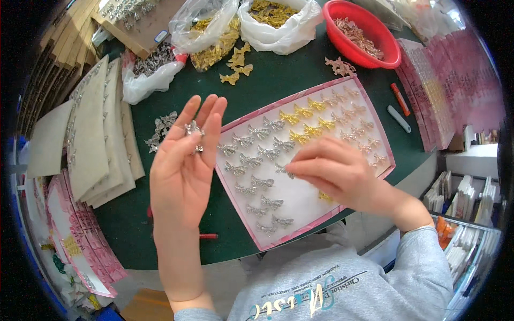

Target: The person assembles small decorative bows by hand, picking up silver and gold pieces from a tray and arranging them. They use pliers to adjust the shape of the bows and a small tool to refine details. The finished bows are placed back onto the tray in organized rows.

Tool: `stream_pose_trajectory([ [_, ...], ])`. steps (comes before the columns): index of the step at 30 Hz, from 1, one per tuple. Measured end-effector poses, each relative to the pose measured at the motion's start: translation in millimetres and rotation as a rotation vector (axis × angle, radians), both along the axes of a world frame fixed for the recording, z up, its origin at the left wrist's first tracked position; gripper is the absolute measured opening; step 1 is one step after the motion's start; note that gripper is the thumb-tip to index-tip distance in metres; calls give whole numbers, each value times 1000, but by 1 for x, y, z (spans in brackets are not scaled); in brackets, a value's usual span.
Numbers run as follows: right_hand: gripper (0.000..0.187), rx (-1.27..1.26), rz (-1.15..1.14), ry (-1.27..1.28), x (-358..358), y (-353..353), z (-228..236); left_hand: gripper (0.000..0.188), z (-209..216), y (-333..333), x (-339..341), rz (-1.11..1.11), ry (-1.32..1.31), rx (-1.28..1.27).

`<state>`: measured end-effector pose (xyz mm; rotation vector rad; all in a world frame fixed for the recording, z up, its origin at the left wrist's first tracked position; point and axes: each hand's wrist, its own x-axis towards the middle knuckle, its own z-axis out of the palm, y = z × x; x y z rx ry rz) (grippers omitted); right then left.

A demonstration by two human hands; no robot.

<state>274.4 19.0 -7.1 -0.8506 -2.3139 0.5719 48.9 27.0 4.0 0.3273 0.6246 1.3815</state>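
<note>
My left hand (184, 182) is turned palm up, cradling a few silver bow-shaped ornaments (194, 131) against its fingers. Over the middle of a white board with a pink border (302, 190), my right hand (345, 168) pinches one silver bow ornament (280, 169) between thumb and fingertips. Whether that bow touches the board I cannot tell. Rows of silver bows (259, 132) cover the board's left part. Gold bows (303, 112) lie near its far middle, and rose-coloured bows (366, 123) along the right. My right hand hides part of the board and most of a near gold piece.
Behind the board are a bag of silver pieces (155, 61), bags of gold pieces (278, 37) and a red basin (393, 53) of rose pieces. Loose silver pieces (160, 131) lie left. Markers (399, 119) lie right. Grey boards (88, 134) and pink-edged boards (425, 93) stand at the sides.
</note>
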Motion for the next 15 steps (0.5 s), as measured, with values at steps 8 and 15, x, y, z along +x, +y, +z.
stream_pose_trajectory([
  [8,28,177,50,-137,-6,-5,-17,37,-2,-1,1,-3,-41,-5],
  [15,25,291,41,-291,-12,-12,-12,38,-6,0,3,-74,-115,-56],
])
